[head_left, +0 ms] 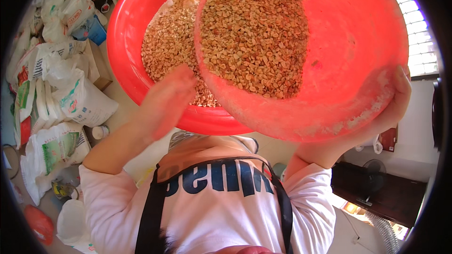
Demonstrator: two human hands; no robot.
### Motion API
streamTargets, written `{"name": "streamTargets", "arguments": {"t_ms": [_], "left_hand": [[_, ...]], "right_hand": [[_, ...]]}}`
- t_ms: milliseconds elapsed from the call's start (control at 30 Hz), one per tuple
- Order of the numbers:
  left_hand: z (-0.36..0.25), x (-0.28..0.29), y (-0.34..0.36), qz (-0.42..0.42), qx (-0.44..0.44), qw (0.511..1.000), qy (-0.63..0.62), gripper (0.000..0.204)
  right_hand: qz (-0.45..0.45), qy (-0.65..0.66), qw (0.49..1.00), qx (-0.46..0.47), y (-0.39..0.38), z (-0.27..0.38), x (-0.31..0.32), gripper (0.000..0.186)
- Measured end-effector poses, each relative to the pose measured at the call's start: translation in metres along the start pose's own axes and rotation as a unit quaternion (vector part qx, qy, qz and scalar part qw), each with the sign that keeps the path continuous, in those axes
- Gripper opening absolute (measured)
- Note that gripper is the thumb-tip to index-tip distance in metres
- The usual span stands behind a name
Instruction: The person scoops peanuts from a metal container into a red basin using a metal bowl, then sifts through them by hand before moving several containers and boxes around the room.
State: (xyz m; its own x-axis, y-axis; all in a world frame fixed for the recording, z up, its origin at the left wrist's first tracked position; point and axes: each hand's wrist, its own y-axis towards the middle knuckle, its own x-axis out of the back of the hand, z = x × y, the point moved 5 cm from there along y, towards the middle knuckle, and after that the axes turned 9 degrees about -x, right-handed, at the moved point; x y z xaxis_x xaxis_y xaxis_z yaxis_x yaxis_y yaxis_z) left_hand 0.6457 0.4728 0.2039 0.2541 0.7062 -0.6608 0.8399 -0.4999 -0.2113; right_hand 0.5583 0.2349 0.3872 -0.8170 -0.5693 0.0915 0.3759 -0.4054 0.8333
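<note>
A red plastic basin is held up and tilted toward the left, its chopped nuts heaped against the lower side. My right hand grips its rim at the right, with the thumb over the edge. Under it and to the left is a second, larger red basin. Chopped nuts lie in that one, along with some pale powder near its far side. My left hand is over the lower basin, close against the tilted basin's left rim. Its fingers are blurred; I cannot tell whether they touch the rim.
Several white printed sacks and plastic bags line the floor on the left, with a cardboard box among them. A red bag lies at the lower left. A dark table stands at the right, below a barred window.
</note>
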Motion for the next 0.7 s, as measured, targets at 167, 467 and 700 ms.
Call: {"name": "streamTargets", "arguments": {"t_ms": [167, 467, 700], "left_hand": [[0.033, -0.036, 0.0, 0.106, 0.091, 0.983, -0.119, 0.046], [0.04, -0.045, -0.014, 0.139, 0.068, 0.976, -0.155, 0.048], [0.04, -0.04, -0.011, 0.167, 0.008, 0.969, -0.18, 0.044]], "right_hand": [[-0.004, -0.002, 1.0, 0.009, -0.009, 0.003, -0.008, 0.027], [-0.001, -0.008, 1.0, 0.011, -0.014, 0.025, -0.007, 0.03], [0.0, -0.053, 0.999, 0.01, -0.008, 0.038, -0.015, 0.032]]}}
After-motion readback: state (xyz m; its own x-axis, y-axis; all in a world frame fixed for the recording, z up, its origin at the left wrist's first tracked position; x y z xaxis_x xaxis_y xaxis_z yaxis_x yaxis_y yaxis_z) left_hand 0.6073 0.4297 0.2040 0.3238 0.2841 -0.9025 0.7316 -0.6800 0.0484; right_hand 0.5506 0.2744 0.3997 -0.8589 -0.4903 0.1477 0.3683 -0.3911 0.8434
